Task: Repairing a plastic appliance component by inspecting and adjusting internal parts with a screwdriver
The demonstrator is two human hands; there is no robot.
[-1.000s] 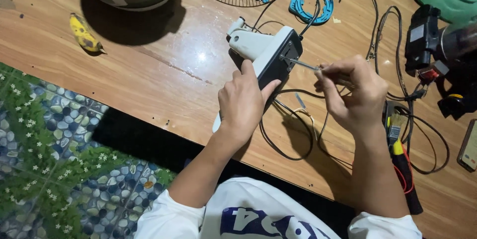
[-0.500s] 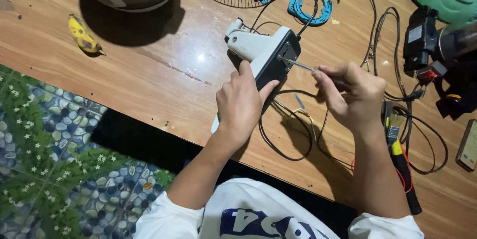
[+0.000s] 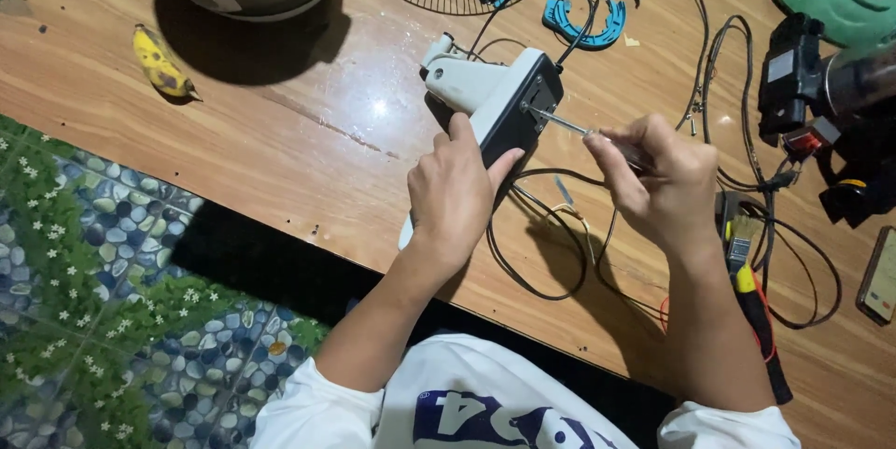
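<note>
From the head camera, the left hand (image 3: pixel 459 195) is wrapped around a white housing with a black end face (image 3: pixel 509 108), holding it propped on the wooden bench (image 3: pixel 280 141). The right hand (image 3: pixel 667 183) is closed on the handle of a thin screwdriver (image 3: pixel 560 122), whose shaft runs leftward from the fingers to the black face, the tip touching it near a small hole.

To do this turning well, I judge the shaft should stay in line with the screw, with steady pressure into the face while the left hand keeps the housing from twisting. A black cable (image 3: pixel 551 253) loops just under both hands and could snag the right wrist. A paintbrush (image 3: pixel 747 262) lies just right of the right forearm; a banana (image 3: pixel 161 63) lies well left of the left hand.
</note>
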